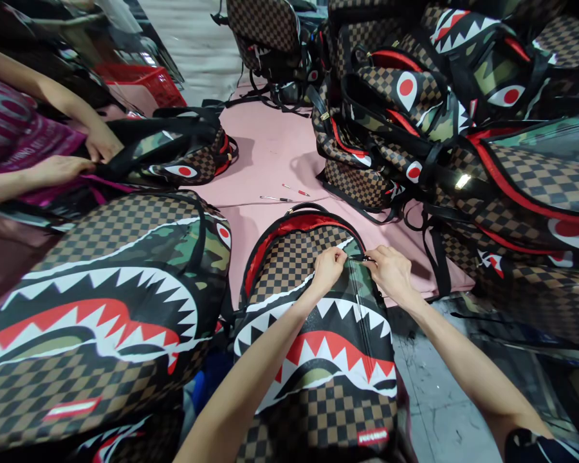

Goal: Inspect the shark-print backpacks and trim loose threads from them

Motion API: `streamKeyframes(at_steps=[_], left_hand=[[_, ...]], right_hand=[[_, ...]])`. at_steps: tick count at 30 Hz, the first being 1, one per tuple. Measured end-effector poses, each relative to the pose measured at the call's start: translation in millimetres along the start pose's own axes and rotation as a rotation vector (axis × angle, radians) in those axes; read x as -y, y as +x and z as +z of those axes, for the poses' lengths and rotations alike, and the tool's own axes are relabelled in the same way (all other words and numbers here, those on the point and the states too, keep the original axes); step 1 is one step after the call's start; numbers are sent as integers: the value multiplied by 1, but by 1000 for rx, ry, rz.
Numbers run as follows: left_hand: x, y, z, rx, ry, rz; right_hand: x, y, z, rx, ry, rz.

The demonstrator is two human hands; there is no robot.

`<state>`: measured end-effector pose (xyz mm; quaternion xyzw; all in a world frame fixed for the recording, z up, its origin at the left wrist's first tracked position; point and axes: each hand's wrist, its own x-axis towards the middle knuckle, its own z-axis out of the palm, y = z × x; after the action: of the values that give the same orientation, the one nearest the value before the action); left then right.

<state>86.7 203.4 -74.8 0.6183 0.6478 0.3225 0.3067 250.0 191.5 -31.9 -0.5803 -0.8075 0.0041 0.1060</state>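
A brown-checked backpack (318,360) with a shark-mouth print and red lining stands in front of me. My left hand (329,267) is closed in a pinch on the fabric near the top of its front panel. My right hand (390,270) is closed too, pinching a small dark zipper pull (365,258) beside it. The two hands almost touch.
A larger matching backpack (96,321) stands at my left. A heap of the same bags (439,128) fills the right and back of the pink table (270,148). Two thin tools (284,195) lie on it. Another person's hands (91,154) work on a bag (174,151) at left. A red basket (145,80) stands behind.
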Motion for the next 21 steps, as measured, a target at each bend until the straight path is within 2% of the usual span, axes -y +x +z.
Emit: streamKeyframes(at_steps=[6, 10, 14, 16, 18, 20, 21], left_hand=[[-4, -5, -2, -24, -51, -23], [-5, -3, 0, -20, -68, -31], [-4, -3, -9, 16, -100, -47], [-3, -11, -21, 121, -137, -32], [-2, -26, -34, 375, -218, -17], [-2, -49, -41, 602, -277, -17], [-3, -62, -42, 657, -281, -17]], right_hand=[[5, 6, -1, -17, -14, -39], [11, 8, -3, 18, -10, -36], [-1, 9, 2, -16, 145, 20], [-23, 6, 13, -100, 335, 141], [-51, -2, 31, -168, 467, 330], [-77, -13, 54, -134, 419, 496], [-88, -19, 66, -98, 364, 545]])
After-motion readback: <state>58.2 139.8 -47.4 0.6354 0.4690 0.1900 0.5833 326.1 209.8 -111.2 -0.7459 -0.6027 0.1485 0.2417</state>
